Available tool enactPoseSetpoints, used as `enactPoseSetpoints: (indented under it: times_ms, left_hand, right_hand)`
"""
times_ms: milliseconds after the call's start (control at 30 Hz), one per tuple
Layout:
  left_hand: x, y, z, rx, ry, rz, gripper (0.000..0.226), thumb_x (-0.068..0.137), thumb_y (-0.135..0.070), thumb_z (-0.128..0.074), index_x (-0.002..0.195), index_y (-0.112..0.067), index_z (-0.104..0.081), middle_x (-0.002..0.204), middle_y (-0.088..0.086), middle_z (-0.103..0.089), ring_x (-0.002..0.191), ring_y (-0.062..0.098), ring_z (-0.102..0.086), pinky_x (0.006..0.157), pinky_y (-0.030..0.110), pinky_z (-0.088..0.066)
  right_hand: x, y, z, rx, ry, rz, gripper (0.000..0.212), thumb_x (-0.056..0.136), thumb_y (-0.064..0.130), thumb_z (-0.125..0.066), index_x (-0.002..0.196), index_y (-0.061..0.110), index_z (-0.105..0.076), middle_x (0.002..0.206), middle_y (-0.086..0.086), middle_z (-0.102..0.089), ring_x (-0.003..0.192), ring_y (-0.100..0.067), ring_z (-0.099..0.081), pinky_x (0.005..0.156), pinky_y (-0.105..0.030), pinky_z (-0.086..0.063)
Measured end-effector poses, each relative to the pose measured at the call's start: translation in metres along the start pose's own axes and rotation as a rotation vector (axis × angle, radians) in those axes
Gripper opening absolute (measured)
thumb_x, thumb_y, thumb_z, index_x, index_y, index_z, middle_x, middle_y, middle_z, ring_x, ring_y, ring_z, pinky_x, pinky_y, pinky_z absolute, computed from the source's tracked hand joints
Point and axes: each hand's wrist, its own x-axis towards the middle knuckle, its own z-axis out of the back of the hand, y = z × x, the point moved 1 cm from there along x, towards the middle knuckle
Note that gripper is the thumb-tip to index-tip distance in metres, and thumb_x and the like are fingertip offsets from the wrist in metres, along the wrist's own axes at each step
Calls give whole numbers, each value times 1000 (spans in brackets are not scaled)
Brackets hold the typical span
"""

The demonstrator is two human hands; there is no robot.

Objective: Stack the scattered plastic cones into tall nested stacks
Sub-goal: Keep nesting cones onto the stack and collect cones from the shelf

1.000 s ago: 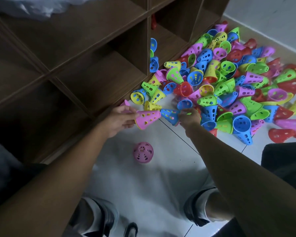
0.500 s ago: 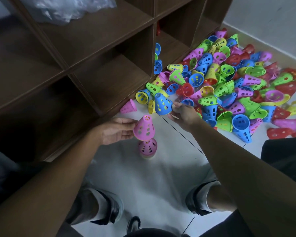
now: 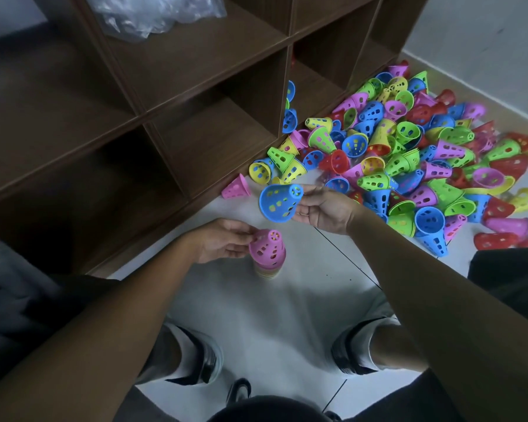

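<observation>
Pink plastic tops the nested stack [image 3: 268, 257] standing on the floor [image 3: 256, 315], and the left hand [image 3: 223, 242] has its grip pinched on that top pink cone [image 3: 267, 246]. Just beyond the stack, the right hand [image 3: 323, 208] pinches a blue cone [image 3: 279, 202] by its narrow end, wide mouth tilted toward the stack. The cone pile [image 3: 409, 159] lies farther right of the stack, against the wooden shelf [image 3: 195, 86].
</observation>
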Motion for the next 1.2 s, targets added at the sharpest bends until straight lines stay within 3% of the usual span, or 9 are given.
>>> enactPoseSetpoints:
  times_ms: [133, 300, 500, 600, 700, 800, 867, 967, 1200]
  left_hand:
    - [0, 1, -5, 37, -38, 6, 24, 93, -9, -65, 116, -14, -67, 111, 10, -71, 101, 23, -67, 93, 36, -51]
    - [0, 3, -7, 41, -45, 16, 27, 91, -10, -67, 119, -12, -66, 114, 12, -72, 108, 27, -68, 100, 40, -49]
    - [3, 8, -4, 1, -90, 41, 28, 95, -12, -63, 122, -7, -63, 113, 10, -73, 104, 28, -71, 97, 41, -54]
    - [5, 8, -2, -10, -98, 42, 31, 95, -20, -65, 123, -7, -63, 118, 11, -71, 105, 30, -70, 88, 37, -57]
    - [8, 7, 1, -21, -173, 29, 34, 95, -24, -66, 125, -6, -62, 120, 13, -70, 104, 33, -70, 80, 34, -58]
    - [13, 3, 3, 57, -281, 12, 31, 96, -26, -64, 122, -8, -63, 117, 9, -72, 102, 30, -71, 80, 36, -57]
    - [17, -1, 3, 79, -352, -7, 25, 97, -24, -62, 116, -9, -63, 113, 8, -72, 98, 29, -71, 83, 37, -56]
    - [23, -6, 5, 90, -410, -33, 19, 98, -22, -61, 113, -11, -62, 108, 8, -71, 87, 23, -68, 73, 32, -53]
    - [44, -14, 9, 158, -454, -34, 21, 96, -22, -60, 113, -10, -65, 106, 7, -72, 83, 20, -68, 71, 30, -52]
  right_hand:
    - [-5, -7, -3, -98, 70, -55, 31, 94, 0, -52, 97, 15, -79, 95, -8, -75, 86, -19, -73, 79, -30, -60]
    - [-4, -15, 1, -102, 37, -93, 30, 96, -2, -53, 124, 2, -63, 101, -14, -71, 90, -22, -71, 84, -33, -60]
    - [-8, -16, 0, -123, 118, -113, 30, 98, -3, -49, 124, 4, -62, 97, -10, -75, 89, -20, -73, 85, -32, -59]
    - [-4, -21, 0, -144, 86, -121, 31, 97, -5, -49, 123, 4, -63, 96, -10, -74, 88, -20, -72, 86, -32, -59]
    - [-2, -25, 2, -160, 29, -132, 26, 96, -4, -52, 109, 8, -71, 98, -14, -69, 93, -24, -66, 83, -32, -58]
    - [-4, -29, 1, -218, 34, -151, 26, 97, -4, -51, 109, 8, -71, 91, -8, -75, 90, -20, -70, 90, -33, -56]
    - [-5, -30, -1, -273, 57, -164, 27, 97, -2, -52, 114, 9, -69, 97, -6, -75, 92, -18, -71, 89, -32, -56]
    - [-4, -34, -3, -362, 60, -201, 27, 95, 2, -58, 119, 9, -69, 112, -9, -72, 101, -20, -68, 87, -30, -55]
    - [2, -39, 2, -482, -50, -218, 26, 94, -2, -60, 112, 13, -73, 114, -7, -72, 103, -21, -68, 79, -26, -56]
